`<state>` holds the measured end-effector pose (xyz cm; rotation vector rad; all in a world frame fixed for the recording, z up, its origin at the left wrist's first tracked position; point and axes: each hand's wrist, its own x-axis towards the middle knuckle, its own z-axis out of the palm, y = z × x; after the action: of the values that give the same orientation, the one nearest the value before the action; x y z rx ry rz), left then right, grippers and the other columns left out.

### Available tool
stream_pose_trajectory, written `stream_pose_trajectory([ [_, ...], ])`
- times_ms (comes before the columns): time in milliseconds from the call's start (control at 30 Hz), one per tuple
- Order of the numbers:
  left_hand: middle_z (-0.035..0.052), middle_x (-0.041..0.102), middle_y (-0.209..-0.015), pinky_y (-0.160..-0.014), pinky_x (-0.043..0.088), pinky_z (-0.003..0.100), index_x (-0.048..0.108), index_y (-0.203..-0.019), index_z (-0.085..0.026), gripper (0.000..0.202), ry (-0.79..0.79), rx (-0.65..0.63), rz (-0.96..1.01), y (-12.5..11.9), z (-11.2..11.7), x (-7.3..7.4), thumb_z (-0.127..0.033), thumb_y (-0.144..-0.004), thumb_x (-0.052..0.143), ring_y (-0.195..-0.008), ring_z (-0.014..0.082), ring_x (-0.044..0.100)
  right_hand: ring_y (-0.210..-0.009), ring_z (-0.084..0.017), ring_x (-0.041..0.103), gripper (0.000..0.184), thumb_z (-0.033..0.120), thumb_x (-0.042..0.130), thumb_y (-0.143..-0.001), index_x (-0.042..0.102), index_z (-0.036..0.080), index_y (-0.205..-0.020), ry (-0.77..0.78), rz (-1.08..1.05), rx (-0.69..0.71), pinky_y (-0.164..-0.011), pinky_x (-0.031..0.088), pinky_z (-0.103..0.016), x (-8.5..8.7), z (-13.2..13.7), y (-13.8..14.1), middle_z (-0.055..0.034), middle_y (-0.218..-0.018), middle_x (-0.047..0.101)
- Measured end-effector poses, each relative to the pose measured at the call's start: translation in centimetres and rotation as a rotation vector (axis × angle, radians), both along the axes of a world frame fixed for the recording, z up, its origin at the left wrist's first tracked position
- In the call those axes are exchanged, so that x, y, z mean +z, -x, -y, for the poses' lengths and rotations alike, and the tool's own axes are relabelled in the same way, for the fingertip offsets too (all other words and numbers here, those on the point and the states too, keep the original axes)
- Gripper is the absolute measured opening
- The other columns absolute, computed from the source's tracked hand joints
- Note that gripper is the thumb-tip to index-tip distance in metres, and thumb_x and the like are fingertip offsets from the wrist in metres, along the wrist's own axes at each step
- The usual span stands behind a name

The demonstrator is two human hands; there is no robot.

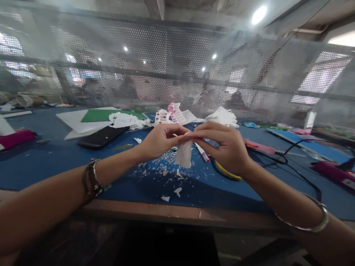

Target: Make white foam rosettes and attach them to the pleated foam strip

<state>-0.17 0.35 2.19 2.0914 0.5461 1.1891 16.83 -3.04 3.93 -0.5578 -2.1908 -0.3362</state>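
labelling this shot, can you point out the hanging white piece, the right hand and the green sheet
White piece (183,155), head view: middle of its hanging part.
Right hand (230,145), head view: back of the hand.
Green sheet (100,115), head view: bare left part.

Ceiling lamp (259,15) glaring, far right; windows (321,77) bright, far left and right. Shadow across near table (235,195), murk beneath. Background behind mesh screen (177,48) hazy, blurred. Edges stretched.
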Motion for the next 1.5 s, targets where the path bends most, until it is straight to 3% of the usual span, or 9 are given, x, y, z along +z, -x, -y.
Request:
stream_pose_trajectory([
  [300, 0.0025, 0.064, -0.071, -0.056, 0.045, 0.018, 0.063, -0.078, -0.014, 0.015, 0.037, -0.037, -0.043, 0.1, -0.7, -0.3, -0.025, -0.070, 0.057, -0.061, 0.0082, 0.056, -0.074, -0.014, 0.050, 0.026, 0.015, 0.032, -0.085, 0.057, 0.012, -0.090, -0.233, 0.352, -0.150, -0.068, 0.044, -0.029, 0.1, 0.5, -0.5, -0.0080, -0.082, 0.059],
  [500, 0.0029, 0.062, -0.069, -0.053, 0.043, 0.018, 0.062, -0.079, -0.013, 0.018, 0.036, -0.014, -0.058, 0.0, -0.6, -0.2, -0.027, -0.070, 0.056, -0.058, 0.0082, 0.054, -0.075, -0.015, 0.050, 0.018, 0.016, 0.038, -0.083, 0.056, 0.013, -0.082, -0.323, 0.281, -0.169, -0.068, 0.044, -0.028, -0.3, -0.2, -0.3, -0.0071, -0.078, 0.058],
  [700, 0.0041, 0.060, -0.069, -0.053, 0.043, 0.020, 0.062, -0.079, -0.011, 0.020, -0.065, 0.053, -0.047, 0.0, -0.3, -0.4, -0.028, -0.071, 0.056, -0.058, 0.0098, 0.052, -0.074, -0.013, 0.050, 0.008, 0.016, 0.043, -0.081, 0.050, 0.016, -0.077, -0.167, 0.118, -0.157, -0.070, 0.041, -0.026, -0.6, -0.5, 0.1, -0.0044, -0.077, 0.055],
  [933, 0.0053, 0.060, -0.077, -0.051, 0.044, 0.016, 0.061, -0.084, -0.010, 0.019, -0.132, 0.089, 0.042, -0.3, 0.2, -0.5, -0.024, -0.073, 0.054, -0.061, 0.0083, 0.052, -0.064, -0.009, 0.047, 0.007, 0.014, 0.045, -0.078, 0.045, 0.017, -0.071, 0.045, -0.051, -0.127, -0.059, 0.040, -0.022, -1.0, -0.6, 0.4, -0.0005, -0.070, 0.049],
  [1233, 0.0048, 0.059, -0.073, -0.047, 0.044, 0.015, 0.062, -0.083, -0.011, 0.018, -0.188, 0.111, -0.044, -0.4, 0.2, -0.5, -0.023, -0.074, 0.052, -0.058, 0.0079, 0.052, -0.064, -0.009, 0.046, 0.009, 0.012, 0.047, -0.073, 0.044, 0.019, -0.067, -0.050, -0.026, -0.092, -0.061, 0.040, -0.024, -1.0, -0.5, 0.2, 0.0007, -0.068, 0.048],
  [1367, 0.0053, 0.060, -0.074, -0.047, 0.045, 0.016, 0.062, -0.084, -0.010, 0.019, -0.176, 0.121, -0.053, -0.3, 0.0, -0.6, -0.023, -0.075, 0.052, -0.057, 0.0079, 0.053, -0.061, -0.008, 0.046, 0.006, 0.013, 0.047, -0.073, 0.045, 0.018, -0.069, 0.050, -0.103, -0.062, -0.058, 0.042, -0.022, -0.8, -0.5, 0.1, 0.0013, -0.066, 0.048],
  [1500, 0.0069, 0.063, -0.079, -0.051, 0.047, 0.015, 0.062, -0.087, -0.009, 0.020, -0.210, 0.128, -0.045, -0.2, -0.4, -0.8, -0.023, -0.075, 0.052, -0.062, 0.0084, 0.055, -0.060, -0.008, 0.047, 0.004, 0.016, 0.043, -0.075, 0.045, 0.018, -0.073, 0.136, -0.311, -0.067, -0.056, 0.043, -0.022, -0.1, -0.9, -0.8, 0.0007, -0.067, 0.049],
])
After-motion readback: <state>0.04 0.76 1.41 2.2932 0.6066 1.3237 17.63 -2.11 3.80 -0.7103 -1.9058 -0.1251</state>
